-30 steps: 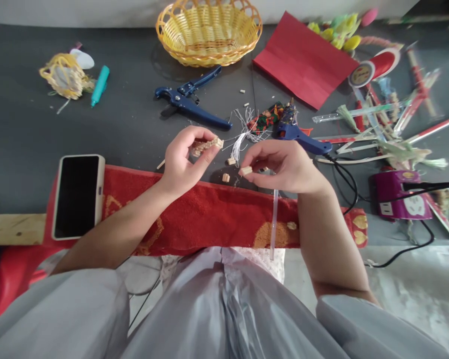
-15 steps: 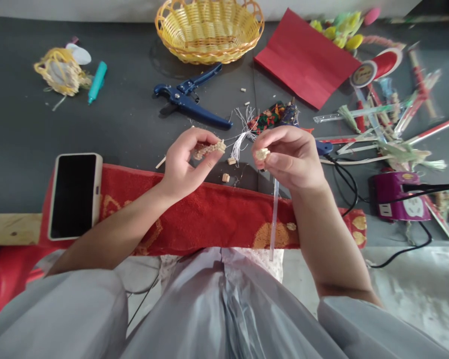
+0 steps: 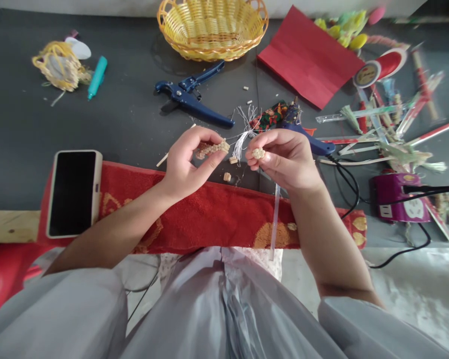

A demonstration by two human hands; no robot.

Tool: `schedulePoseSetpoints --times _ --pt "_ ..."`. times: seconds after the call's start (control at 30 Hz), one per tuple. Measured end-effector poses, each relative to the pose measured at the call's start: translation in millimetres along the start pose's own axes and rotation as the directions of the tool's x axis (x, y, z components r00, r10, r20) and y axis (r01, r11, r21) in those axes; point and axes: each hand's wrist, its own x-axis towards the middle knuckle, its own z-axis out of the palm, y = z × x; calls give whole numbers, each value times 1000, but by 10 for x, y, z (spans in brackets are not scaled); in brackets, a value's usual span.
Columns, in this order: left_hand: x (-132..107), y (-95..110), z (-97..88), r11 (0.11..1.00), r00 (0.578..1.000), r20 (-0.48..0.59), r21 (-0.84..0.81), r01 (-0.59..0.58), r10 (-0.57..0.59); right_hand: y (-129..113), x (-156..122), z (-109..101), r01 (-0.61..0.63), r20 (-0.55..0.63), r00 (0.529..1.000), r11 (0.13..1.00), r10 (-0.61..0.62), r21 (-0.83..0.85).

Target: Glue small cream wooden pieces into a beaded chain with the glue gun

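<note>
Between the thumb and fingers of my left hand [image 3: 189,164] is a beige strip [image 3: 214,147] with a bumpy, braid-like surface. My right hand [image 3: 286,159] pinches a small pale flower-shaped piece [image 3: 258,153], apart from the strip. Two little tan bundles lie below the gap: one bundle [image 3: 227,176] close to the towel, the other bundle [image 3: 233,160] higher up. Loose white threads [image 3: 241,139] spread behind the hands. Beyond my right hand rests a blue glue gun [image 3: 314,142] with a floral cloth-covered piece [image 3: 269,115] beside it.
A red towel [image 3: 209,214] lines the front edge, with a phone [image 3: 74,194] at left. Blue cutters [image 3: 194,102], a yellow basket [image 3: 213,42] and red paper [image 3: 310,55] lie behind. Straws, a ribbon spool [image 3: 391,62] and a purple power socket [image 3: 398,197] crowd the right.
My right hand has moved slightly left and turned, so the small flower-shaped piece is nearer the strip. My left hand keeps its grip almost in place.
</note>
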Motion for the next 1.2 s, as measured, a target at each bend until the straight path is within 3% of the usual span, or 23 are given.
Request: schedulePoseSetpoints --times 0.2,0.53,0.73,0.9,1.03,1.2 --pt "5 21 7 999 999 1 7 -34 34 88 3 -25 25 -23 999 998 -26 -59" --pt "31 52 -25 991 994 44 90 -101 98 40 -39 100 95 -45 991 914 -123 -393" --pt "37 52 -15 973 979 65 112 -202 196 42 -49 176 116 -28 990 918 -137 -380" --pt "32 46 -9 981 987 67 123 -152 145 63 -59 176 102 -43 991 916 -129 -387" --pt "35 43 -11 968 974 60 118 -222 216 82 -61 177 123 -44 988 924 -149 -362" --pt "33 48 -11 957 969 62 155 -245 238 156 -42 157 222 -34 968 915 -247 -338"
